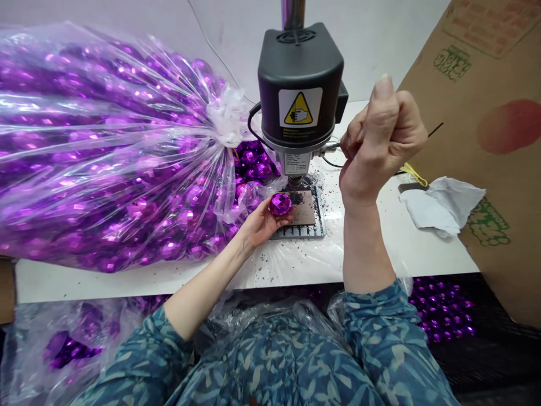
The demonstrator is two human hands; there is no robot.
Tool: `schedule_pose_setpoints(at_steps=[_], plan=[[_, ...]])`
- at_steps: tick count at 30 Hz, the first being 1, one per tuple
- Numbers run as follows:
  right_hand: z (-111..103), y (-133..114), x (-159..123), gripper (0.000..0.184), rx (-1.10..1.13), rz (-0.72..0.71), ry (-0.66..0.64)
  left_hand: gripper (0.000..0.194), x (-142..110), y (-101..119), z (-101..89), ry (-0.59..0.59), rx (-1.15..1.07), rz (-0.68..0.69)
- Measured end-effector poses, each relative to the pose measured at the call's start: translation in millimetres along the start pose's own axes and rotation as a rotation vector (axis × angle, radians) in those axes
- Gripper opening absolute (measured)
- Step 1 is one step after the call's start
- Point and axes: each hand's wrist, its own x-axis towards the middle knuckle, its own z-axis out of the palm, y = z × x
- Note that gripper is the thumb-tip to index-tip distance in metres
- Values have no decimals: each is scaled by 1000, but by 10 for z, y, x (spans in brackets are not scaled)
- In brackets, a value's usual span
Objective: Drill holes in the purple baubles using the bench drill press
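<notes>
At far left, below the table edge, a clear plastic bag [120,321] shows a few purple pieces through its creased film. Above it on the white table [46,285], a bulging clear sack [139,129] lies on its side, packed with shiny purple faceted balls, its gathered neck knotted and pointing toward a drill press. More purple balls [253,163] sit just beside the knot, partly under loose film.

Reaching in from the lower left with forearm extended, the worker's left hand [264,220] grasps a single purple ball [280,203] from below and the side, thumb and fingers curved around it. The ball is at the left edge of a flat board [304,211] on the slotted metal base [319,230], near the chuck [296,180], amid dark shavings.

The black drill press [300,67] bears a yellow warning sticker. To its right, the worker's right hand [380,135] is raised, forearm upright, clenched around the metal lever [332,146]. Crumpled white paper [442,206] lies beyond, against printed cardboard [465,152]. Below the table, a dark container [490,338], hard to make out, holds purple balls.
</notes>
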Motion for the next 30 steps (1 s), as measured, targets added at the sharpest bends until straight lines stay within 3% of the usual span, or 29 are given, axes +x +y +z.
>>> schedule_pose_setpoints(at_steps=[6,10,14,19,23,30], plan=[[-10,-15,-10,55,-1,-4,-8,57,24,-70,7,66,115,226],[-17,-17,-27,53,22,-29,-1,46,105,-83,-52,168,304,386],[-15,-13,-35,52,86,-39,1,53,198,-133,-143,211,426,522],[-14,2,-35,51,100,-58,4,62,334,-242,-181,183,450,535],[-12,-1,-36,52,84,-46,0,59,442,-298,-184,203,431,536],[-1,-61,-42,58,13,-45,0,58,474,-307,-141,136,408,511]])
